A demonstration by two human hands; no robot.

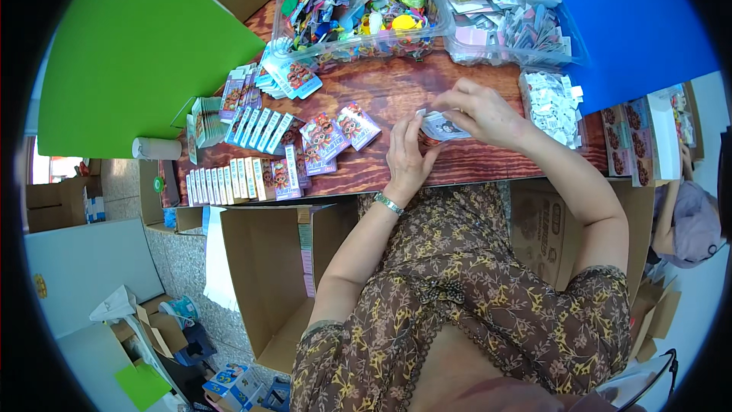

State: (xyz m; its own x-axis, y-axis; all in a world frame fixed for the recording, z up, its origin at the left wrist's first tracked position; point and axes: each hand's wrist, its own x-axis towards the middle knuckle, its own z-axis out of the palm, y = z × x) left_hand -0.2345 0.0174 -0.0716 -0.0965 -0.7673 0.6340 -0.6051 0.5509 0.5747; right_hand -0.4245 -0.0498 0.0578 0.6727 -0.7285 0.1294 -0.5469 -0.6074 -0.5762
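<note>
Close to the table's front edge, both hands work on a small flat packet point(448, 128), whitish and see-through-looking with a dark printed figure. My left hand point(408, 154) pinches its left end between thumb and fingers. From above, my right hand point(482, 112) grips the upper right part, fingers bent; the exact fingertip contact is partly hidden. To the left of my left hand lie small purple boxes point(358, 126) with printed cartoon figures. A row of thin cartons point(229, 183) stands along the front edge, with another slanted row of blue-and-white cartons point(258, 130) behind it.
A clear bin point(450, 30) of colourful small plastic pieces stands at the back. Beside it is a bin of cards point(534, 53). A tub of small white pieces point(553, 111) sits at the right. Green point(137, 61) and blue point(640, 23) panels flank the table. An open cardboard box point(267, 282) stands below.
</note>
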